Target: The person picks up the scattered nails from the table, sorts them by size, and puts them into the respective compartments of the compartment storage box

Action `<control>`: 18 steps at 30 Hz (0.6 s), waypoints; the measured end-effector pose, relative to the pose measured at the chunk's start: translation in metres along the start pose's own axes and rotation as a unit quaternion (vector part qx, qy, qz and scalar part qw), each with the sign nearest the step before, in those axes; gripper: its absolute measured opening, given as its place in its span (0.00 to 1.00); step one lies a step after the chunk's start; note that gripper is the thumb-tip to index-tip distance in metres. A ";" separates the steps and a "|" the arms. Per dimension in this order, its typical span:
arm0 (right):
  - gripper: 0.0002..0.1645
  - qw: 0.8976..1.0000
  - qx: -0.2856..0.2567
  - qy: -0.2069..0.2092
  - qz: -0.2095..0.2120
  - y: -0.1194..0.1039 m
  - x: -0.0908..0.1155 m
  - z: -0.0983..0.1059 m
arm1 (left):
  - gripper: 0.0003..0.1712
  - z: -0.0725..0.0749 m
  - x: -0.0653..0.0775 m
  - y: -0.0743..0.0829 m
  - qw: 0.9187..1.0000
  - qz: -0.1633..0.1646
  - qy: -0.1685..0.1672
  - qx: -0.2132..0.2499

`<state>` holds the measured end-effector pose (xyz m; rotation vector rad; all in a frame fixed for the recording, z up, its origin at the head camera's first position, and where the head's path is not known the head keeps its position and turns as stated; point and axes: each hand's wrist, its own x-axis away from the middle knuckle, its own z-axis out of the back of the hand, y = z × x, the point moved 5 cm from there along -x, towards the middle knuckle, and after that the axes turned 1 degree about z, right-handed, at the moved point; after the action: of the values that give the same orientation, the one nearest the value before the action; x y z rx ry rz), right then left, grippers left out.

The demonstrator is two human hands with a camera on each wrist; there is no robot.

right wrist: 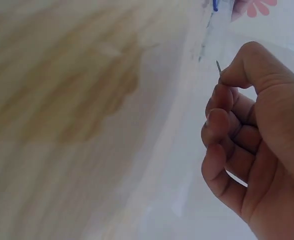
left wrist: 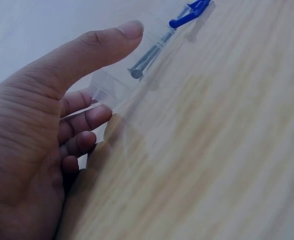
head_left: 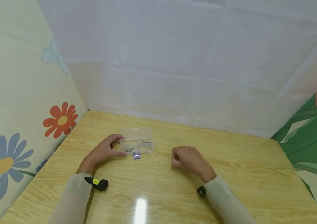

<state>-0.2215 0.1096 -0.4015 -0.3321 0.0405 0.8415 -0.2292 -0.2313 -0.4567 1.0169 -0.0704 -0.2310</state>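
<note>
A small clear plastic box [head_left: 121,145] lies on the table, its transparent lid [head_left: 136,132] raised at the back. Several metal nails [head_left: 144,142] lie in its compartments, and a blue clasp [head_left: 137,156] sits at its front. My left hand [head_left: 102,151] holds the box's left end, thumb at the front corner and fingers at the back. To the right of the box, my right hand [head_left: 190,159] is held apart from it. In the right wrist view, thumb and forefinger pinch a thin metal nail [right wrist: 218,66]; only a short end shows.
The wooden table [head_left: 153,177] reaches back to a white cloth wall [head_left: 158,77]. Flower-printed cloth panels [head_left: 13,93] stand at both sides. A black wrist camera [head_left: 99,183] is strapped at the left sleeve, another camera [head_left: 201,191] at the right.
</note>
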 end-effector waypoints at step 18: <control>0.04 1.000 0.006 0.018 0.013 -0.021 -0.067 -0.013 | 0.39 0.000 0.001 0.001 1.000 -0.001 0.004 -0.005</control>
<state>-0.2496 0.0442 -0.3967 -0.3357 0.0843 0.8609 -0.2284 -0.2309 -0.4563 1.0078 -0.0604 -0.2288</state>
